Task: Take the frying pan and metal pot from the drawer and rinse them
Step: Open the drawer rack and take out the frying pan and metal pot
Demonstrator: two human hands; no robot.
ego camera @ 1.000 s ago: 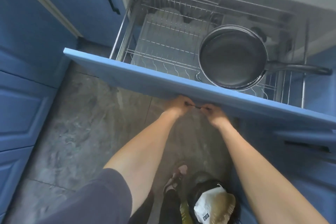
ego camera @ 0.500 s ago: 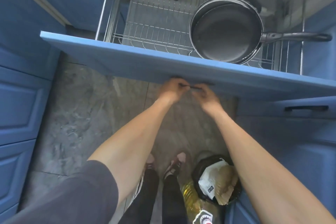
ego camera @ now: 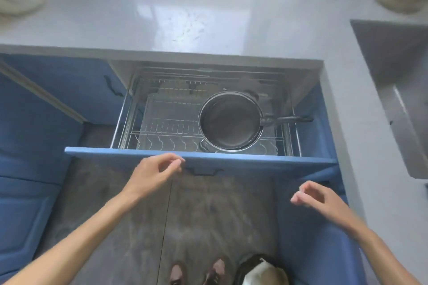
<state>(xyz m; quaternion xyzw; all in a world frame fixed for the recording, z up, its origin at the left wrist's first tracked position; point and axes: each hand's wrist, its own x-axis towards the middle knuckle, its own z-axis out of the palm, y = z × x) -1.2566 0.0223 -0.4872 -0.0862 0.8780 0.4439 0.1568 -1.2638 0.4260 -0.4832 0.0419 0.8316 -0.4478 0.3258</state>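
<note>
Both hands let go of the blue drawer front (ego camera: 243,161): left hand (ego camera: 155,172) and right hand (ego camera: 317,199) hover with loose, empty grip. Black round frying pan (ego camera: 229,120) looks blurry; metal pot mostly hidden underneath.

Place: a home kitchen.
Cabinets: blue panelled fronts (ego camera: 27,109) with dark handles.
Worktop: glossy pale countertop (ego camera: 185,18), a sink (ego camera: 398,81) sunk at its right edge.
Storage: pull-out drawer (ego camera: 199,159) with a wire dish rack (ego camera: 166,127) holding a frying pan (ego camera: 229,120).
Floor: grey stone-look tiles (ego camera: 208,215).
</note>
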